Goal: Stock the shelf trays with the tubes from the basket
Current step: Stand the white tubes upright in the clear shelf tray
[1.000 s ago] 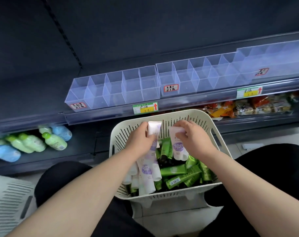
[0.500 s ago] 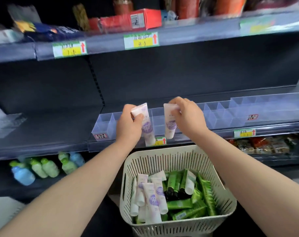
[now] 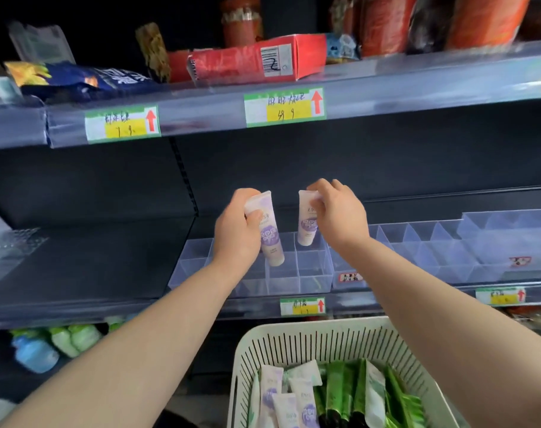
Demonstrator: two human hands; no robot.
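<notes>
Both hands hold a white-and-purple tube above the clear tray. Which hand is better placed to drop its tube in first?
Probably the left hand. Its tube hangs cap-down with its lower end already among the dividers of the clear tray. The right hand holds its tube higher, over the tray's back row.

Two white tubes with purple labels hung cap-down over the clear divided shelf tray (image 3: pixel 312 273): the left tube (image 3: pixel 270 239) tilted, the right tube (image 3: pixel 307 225) nearly upright. More white and green tubes (image 3: pixel 337 393) lay in the cream slotted basket (image 3: pixel 309 338) below.
</notes>
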